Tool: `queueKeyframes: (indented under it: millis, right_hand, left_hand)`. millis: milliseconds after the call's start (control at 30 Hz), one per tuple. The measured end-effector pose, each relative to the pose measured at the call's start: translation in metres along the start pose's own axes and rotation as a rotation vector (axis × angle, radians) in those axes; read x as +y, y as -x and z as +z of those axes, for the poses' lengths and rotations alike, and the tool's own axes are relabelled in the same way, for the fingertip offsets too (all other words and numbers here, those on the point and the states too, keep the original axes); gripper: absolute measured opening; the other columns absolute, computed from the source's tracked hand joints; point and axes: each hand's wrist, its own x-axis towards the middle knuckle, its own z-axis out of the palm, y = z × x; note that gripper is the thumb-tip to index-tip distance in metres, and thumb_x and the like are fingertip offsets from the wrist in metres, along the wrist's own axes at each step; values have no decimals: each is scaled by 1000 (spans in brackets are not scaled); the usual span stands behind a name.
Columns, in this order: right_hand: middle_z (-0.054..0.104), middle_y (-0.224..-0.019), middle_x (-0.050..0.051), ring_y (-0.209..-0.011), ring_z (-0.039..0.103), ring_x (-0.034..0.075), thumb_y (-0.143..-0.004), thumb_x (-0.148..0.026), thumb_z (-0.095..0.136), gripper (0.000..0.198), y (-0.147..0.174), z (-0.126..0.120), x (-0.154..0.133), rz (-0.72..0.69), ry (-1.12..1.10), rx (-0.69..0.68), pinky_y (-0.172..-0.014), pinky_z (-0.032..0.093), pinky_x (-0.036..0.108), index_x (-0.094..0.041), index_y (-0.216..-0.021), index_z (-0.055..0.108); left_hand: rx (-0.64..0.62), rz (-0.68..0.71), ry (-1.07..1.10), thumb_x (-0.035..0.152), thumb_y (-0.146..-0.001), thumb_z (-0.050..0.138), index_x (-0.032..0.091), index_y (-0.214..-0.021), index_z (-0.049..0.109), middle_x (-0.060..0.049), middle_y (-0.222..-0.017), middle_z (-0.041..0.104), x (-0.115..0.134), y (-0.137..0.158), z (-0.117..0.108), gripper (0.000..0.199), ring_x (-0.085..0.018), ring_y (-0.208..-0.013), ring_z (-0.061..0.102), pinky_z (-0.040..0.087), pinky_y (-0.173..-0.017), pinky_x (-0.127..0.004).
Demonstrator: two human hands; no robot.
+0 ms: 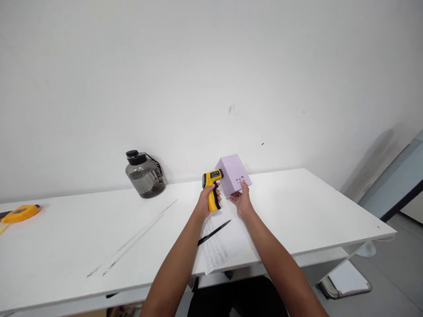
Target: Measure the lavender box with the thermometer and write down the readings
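Observation:
My left hand (205, 201) is wrapped round the grip of a yellow and black infrared thermometer gun (213, 176). The gun's front end points right, close against the side of a light purple box (235, 169); whether they touch I cannot tell. The box is tilted and held by its lower end in my right hand (243, 200), thumb on the face with blue marks. Below both hands, a sheet of paper with handwriting (214, 251) lies on the table, and a black pen (214, 232) rests across it, partly hidden by my left forearm.
A dark see-through water jug (145, 174) stands by the wall on the white table (99, 229). An orange tape measure (23, 213) lies at the far left. On the floor at the right are white sheets on a dark-edged case (346, 279).

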Motion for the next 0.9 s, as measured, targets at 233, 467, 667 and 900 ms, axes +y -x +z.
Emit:
queueKeyframes:
  millis: [233, 467, 667, 900]
  right_hand:
    - [68, -84, -1, -76, 66, 19, -66, -75, 67, 64, 2, 2, -2, 38, -3, 30, -66, 54, 32, -29, -108, 53]
    - [68, -81, -1, -75, 66, 19, -65, -76, 67, 64, -1, 0, -1, 47, -7, 18, -64, 53, 31, -29, -107, 54]
    - [67, -81, -1, -75, 65, 19, -67, -76, 65, 63, 0, 0, 0, 52, 3, 32, -67, 54, 33, -29, -106, 54]
    - [66, -80, -1, -74, 64, 19, -66, -76, 64, 65, 0, 1, -1, 59, 2, 16, -65, 53, 32, -28, -109, 54]
  left_hand:
    - [9, -30, 9, 35, -75, 69, 14, -98, 66, 2, -60, 60, 3, 1, 2, 31, -11, -46, 55, 44, -49, -24]
    - [14, -43, 31, 34, -76, 69, 14, -98, 66, 3, -59, 59, 5, 2, 3, 30, -10, -45, 54, 44, -48, -23]
    - [-7, -33, 20, 36, -77, 69, 15, -96, 66, 2, -61, 60, 2, 0, -2, 29, -11, -47, 55, 46, -50, -24]
    - [-14, -47, 22, 35, -77, 69, 16, -98, 65, 2, -61, 60, 2, 2, -1, 29, -11, -47, 55, 46, -50, -25]
